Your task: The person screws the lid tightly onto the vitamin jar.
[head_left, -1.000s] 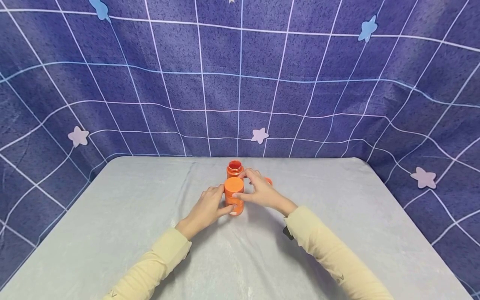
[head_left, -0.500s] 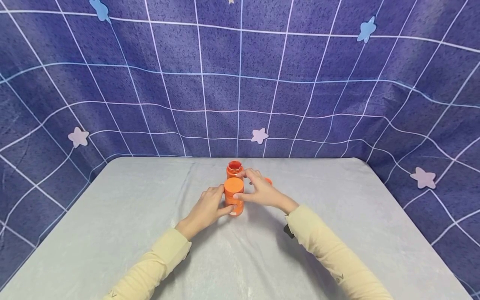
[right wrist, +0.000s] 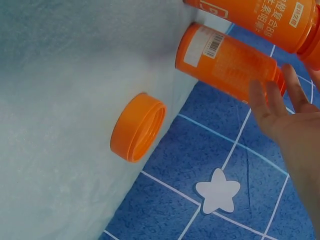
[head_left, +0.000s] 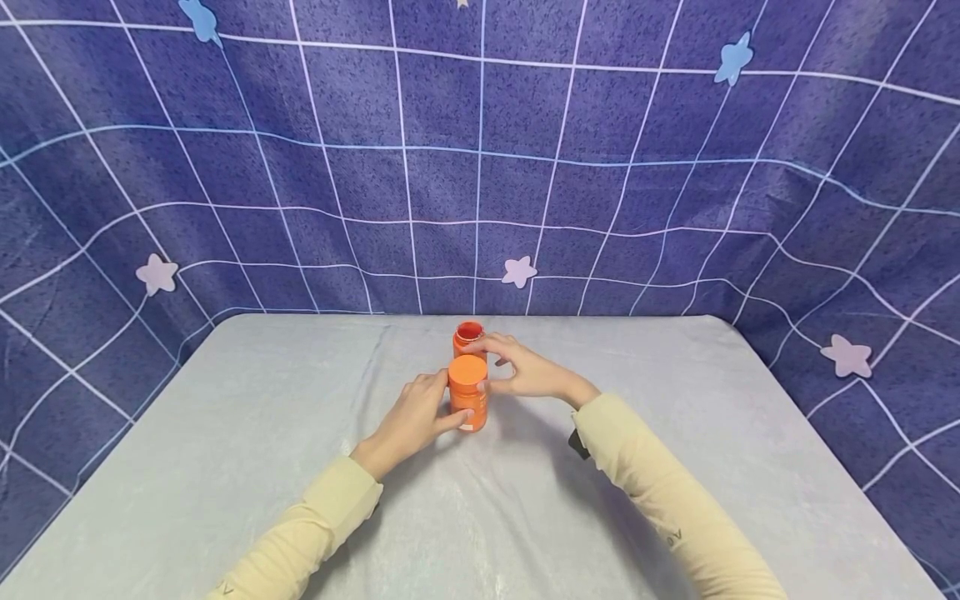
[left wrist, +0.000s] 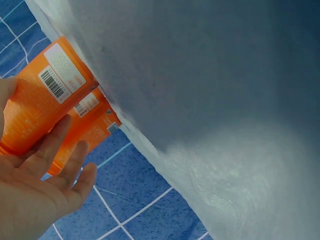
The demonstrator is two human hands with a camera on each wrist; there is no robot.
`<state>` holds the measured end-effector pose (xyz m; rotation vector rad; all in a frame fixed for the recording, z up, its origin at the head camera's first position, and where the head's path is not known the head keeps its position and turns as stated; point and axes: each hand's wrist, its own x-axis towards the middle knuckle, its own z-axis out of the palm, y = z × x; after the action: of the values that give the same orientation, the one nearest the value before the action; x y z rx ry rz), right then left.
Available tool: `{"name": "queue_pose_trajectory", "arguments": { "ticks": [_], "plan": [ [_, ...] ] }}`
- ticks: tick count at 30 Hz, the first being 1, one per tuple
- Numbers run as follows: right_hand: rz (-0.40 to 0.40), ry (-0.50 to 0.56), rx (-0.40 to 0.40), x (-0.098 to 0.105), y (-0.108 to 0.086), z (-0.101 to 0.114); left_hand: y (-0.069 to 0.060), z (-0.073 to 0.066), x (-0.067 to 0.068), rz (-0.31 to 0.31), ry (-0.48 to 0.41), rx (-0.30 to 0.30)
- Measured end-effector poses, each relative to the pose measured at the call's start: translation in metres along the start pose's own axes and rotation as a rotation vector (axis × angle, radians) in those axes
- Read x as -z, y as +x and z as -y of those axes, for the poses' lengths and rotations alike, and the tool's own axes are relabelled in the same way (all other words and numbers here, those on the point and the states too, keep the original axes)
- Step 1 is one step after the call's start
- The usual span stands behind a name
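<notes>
- We see the front jar [head_left: 468, 400] upright on the bench [head_left: 300, 467], its cap [head_left: 468, 372] in place, and we take this jar as our landmark for everything else
- To the left of the front jar is our left hand [head_left: 411, 412], partly closed, holding the body between thumb and fingers; we judge this low grip is there to steady it, as it leaves the top free
- To the right of the front jar is our right hand [head_left: 532, 371], loosely curved, thumb by the cap's right edge and fingertips at its far side; such a span would suit turning the cap, but we cannot tell whether it is gripped
- Directly behind the front jar stands the rear jar [right wrist: 225, 60], upright with its mouth uncovered, probably put there to be out of the way
- To the right of the front jar a loose lid [right wrist: 135, 130] lies on the bench, hollow side up, apart from both jars, perhaps so that it does not crowd the work
- Behind the front jar our left wrist view hints at one more orange body, too overlapped for us to be sure
</notes>
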<state>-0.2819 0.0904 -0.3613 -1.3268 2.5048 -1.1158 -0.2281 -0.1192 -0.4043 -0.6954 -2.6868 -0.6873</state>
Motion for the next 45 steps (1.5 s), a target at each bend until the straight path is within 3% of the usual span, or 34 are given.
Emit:
{"name": "queue_pose_trajectory", "arguments": {
  "ticks": [12,25,36,41,45],
  "plan": [
    [0.024,0.043,0.009,0.000,-0.001,-0.003,0.000,0.000,0.000,0.030,0.013,0.018],
    [-0.116,0.006,-0.096,-0.012,-0.008,0.004,0.000,0.000,0.001,0.027,0.021,0.009],
    [-0.206,-0.022,-0.131,-0.022,-0.008,0.008,0.000,0.001,0.000,0.014,0.022,-0.003],
    [-0.224,-0.055,-0.166,-0.023,-0.008,0.011,0.000,0.001,0.000,0.016,0.019,0.000],
    [-0.203,-0.070,-0.139,-0.021,-0.008,0.011,0.000,0.001,0.000,0.009,0.017,-0.009]
  ]
}}
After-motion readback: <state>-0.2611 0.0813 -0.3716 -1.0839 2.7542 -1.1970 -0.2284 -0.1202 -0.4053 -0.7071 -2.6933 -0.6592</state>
